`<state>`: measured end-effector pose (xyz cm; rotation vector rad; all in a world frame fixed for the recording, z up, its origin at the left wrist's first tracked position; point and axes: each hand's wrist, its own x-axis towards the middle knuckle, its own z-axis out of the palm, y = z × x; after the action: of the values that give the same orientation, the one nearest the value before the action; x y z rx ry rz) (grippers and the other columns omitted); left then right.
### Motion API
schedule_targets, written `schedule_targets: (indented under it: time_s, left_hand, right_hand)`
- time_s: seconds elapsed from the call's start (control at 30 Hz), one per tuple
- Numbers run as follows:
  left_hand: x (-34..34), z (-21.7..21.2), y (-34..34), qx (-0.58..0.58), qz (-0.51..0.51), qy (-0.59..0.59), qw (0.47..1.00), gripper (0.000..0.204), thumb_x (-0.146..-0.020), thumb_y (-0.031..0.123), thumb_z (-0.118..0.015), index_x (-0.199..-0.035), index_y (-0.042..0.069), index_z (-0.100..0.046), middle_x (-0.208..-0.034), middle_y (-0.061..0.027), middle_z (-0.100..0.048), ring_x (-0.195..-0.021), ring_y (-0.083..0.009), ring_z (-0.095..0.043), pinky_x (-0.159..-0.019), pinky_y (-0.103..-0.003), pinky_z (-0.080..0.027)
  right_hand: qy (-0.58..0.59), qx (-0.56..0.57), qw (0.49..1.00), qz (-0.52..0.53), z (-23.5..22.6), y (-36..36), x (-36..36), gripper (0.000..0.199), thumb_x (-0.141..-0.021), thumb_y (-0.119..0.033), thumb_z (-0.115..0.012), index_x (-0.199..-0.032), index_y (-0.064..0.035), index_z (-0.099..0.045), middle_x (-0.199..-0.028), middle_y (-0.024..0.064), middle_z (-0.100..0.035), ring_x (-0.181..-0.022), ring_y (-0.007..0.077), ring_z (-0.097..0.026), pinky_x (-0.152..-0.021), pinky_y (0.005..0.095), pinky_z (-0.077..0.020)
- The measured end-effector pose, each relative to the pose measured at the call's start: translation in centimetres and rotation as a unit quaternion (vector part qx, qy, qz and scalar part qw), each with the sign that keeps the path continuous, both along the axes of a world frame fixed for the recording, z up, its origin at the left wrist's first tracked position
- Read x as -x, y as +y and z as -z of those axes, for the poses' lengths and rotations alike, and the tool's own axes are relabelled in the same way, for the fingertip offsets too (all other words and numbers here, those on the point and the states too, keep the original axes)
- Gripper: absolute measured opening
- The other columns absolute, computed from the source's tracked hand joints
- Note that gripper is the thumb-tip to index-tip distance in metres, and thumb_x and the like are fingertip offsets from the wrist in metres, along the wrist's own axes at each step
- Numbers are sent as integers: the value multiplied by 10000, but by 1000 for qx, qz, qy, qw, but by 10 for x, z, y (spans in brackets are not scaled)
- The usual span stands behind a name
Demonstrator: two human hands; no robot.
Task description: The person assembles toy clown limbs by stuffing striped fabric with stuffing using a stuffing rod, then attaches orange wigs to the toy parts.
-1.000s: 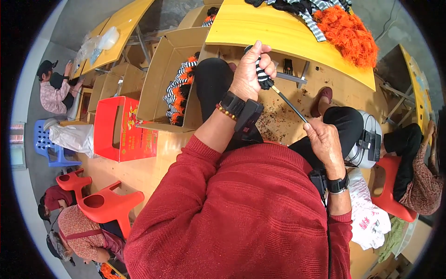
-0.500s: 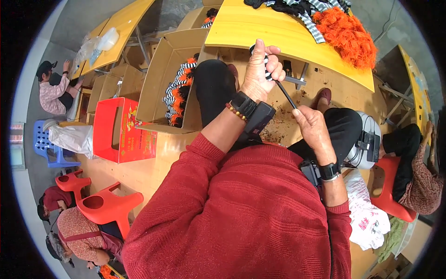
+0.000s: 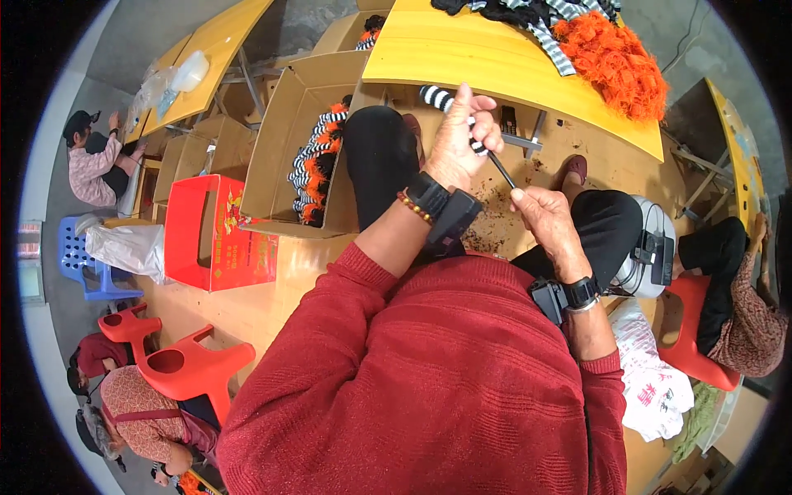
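Note:
My left hand is closed around a small black-and-white striped fabric tube, whose rounded end sticks out past the thumb toward the table. From the tube's lower end a thin black rod slants down to the right. My right hand pinches the rod's near end between thumb and fingers. Both hands are above the floor, in front of my knees. How far the rod reaches inside the tube is hidden by the fabric and my left fingers.
A yellow table ahead bears an orange fluffy heap and striped pieces. To the left, an open cardboard box holds striped and orange items, beside a red box. Red stools and several people are around.
My left hand has tilted and shifted slightly, so more of the striped tube shows beyond the thumb. My right hand has moved slightly left; less of the black rod is visible.

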<state>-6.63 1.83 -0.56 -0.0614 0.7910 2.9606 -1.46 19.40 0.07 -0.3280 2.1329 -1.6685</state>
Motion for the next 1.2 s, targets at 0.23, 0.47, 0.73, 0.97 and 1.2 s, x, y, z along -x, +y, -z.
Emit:
schedule_targets:
  time_s: [0.23, 0.47, 0.73, 0.97, 1.2]
  left_hand:
    - [-8, 4, 29, 1, 9, -4, 1000, 298, -867, 327, -481, -756, 52, -518, -421, 18, -331, -403, -136, -379, -426, -268, -325]
    - [-14, 8, 28, 80, -3, -11, 997, 239, -840, 263, -534, -790, 30, -520, -497, -22, -439, -470, -184, -475, -479, -304, -416]
    - [-1, -5, 2, -3, -75, -38, 996, 243, -860, 312, -493, -877, 70, -494, -636, -25, -478, -605, -190, -490, -580, -347, -426]
    - [-2, -6, 23, -9, -143, -29, 989, 271, -866, 356, -474, -800, 95, -448, -523, 38, -329, -423, -94, -322, -437, -260, -317]
    - [-10, 4, 37, -36, -83, -32, 995, 288, -842, 351, -530, -781, 85, -438, -498, 19, -365, -388, -107, -355, -397, -267, -350]
  right_hand:
    - [245, -107, 963, 44, 4, -17, 14, 266, -820, -191, -562, -630, -6, -578, -464, -13, -417, -459, 64, -371, -435, 246, -322]
    - [9, 21, 999, 38, 14, -12, 13, 269, -835, -191, -549, -634, -16, -580, -494, -46, -433, -465, 46, -369, -434, 219, -305]
    - [-29, 4, 999, 30, 6, -2, 5, 281, -840, -226, -552, -641, -31, -587, -485, -53, -418, -441, 41, -333, -403, 213, -273]
    - [-13, -3, 998, 65, 14, -13, 5, 254, -830, -185, -538, -630, -31, -567, -488, -54, -412, -440, 46, -334, -409, 215, -272]
    - [-94, 83, 990, 57, 11, -22, 15, 222, -865, -200, -495, -712, -54, -559, -480, -54, -396, -371, 33, -313, -335, 183, -217]
